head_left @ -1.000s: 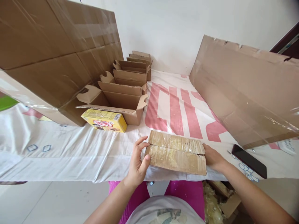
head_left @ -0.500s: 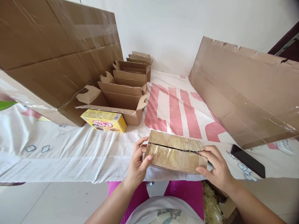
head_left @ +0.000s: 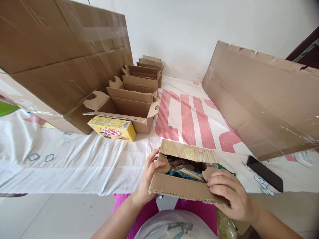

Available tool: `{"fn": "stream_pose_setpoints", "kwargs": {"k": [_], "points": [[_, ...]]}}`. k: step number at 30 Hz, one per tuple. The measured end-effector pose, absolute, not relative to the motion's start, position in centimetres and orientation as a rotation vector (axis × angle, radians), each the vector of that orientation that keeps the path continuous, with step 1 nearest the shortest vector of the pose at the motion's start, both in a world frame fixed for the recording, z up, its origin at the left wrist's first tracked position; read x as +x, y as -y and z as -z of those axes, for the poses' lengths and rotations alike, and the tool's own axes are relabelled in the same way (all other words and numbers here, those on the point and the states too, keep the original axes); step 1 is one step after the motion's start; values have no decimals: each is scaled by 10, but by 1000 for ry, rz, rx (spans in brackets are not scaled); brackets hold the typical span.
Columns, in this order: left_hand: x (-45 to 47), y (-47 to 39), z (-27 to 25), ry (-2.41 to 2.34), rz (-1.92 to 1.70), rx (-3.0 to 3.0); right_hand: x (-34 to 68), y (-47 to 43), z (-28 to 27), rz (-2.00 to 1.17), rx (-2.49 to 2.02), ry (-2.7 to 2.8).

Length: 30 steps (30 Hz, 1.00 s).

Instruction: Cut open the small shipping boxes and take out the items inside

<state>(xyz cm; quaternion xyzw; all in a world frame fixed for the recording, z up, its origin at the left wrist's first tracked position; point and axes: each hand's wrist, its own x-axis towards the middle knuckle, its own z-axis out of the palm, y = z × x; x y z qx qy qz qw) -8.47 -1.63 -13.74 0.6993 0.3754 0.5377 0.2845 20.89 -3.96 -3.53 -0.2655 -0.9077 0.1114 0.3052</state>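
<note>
A small brown cardboard box (head_left: pixel 184 188) rests at the table's front edge, its top flaps parted. Through the gap show teal and printed packets (head_left: pixel 185 172), too covered to name. My left hand (head_left: pixel 149 176) grips the box's left end, fingers over the short side flap. At the other end my right hand (head_left: pixel 230 194) holds the right side, fingers at the short flap and the front flap. Part of something green (head_left: pixel 228 170) shows behind the box, near my right hand.
A yellow printed carton (head_left: pixel 112 128) leans by a row of open cardboard boxes (head_left: pixel 129 103). Large cardboard panels stand left (head_left: pixel 69 63) and right (head_left: pixel 264 96). A black phone (head_left: pixel 264 173) lies to the right. Crumpled yellowish plastic (head_left: pixel 225 224) is below the table edge.
The box's two long flaps have come apart, the front one folding toward me, and the packets inside now show. My right hand has moved lower onto the flaps.
</note>
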Motion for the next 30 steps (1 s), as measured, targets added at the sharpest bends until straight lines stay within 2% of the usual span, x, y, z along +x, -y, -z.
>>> {"fn": "stream_pose_setpoints", "kwargs": {"k": [4, 9, 10, 16, 22, 30], "points": [[-84, 16, 144, -1046, -1440, 1869, 209, 37, 39, -239, -699, 2301], [-82, 16, 141, -1069, -1421, 1899, 214, 31, 26, -759, -560, 2245], [-82, 16, 140, -1072, -1426, 1911, 215, 29, 23, -779, -586, 2227], [-82, 14, 137, -1111, -1439, 2007, 218, 5, 11, -60, -961, 2180], [-84, 16, 138, -1032, -1464, 1958, 220, -24, 3, -157, -1035, 2560], [-85, 18, 136, -819, -1481, 1711, 221, -28, 2, -308, -1031, 2730]]}}
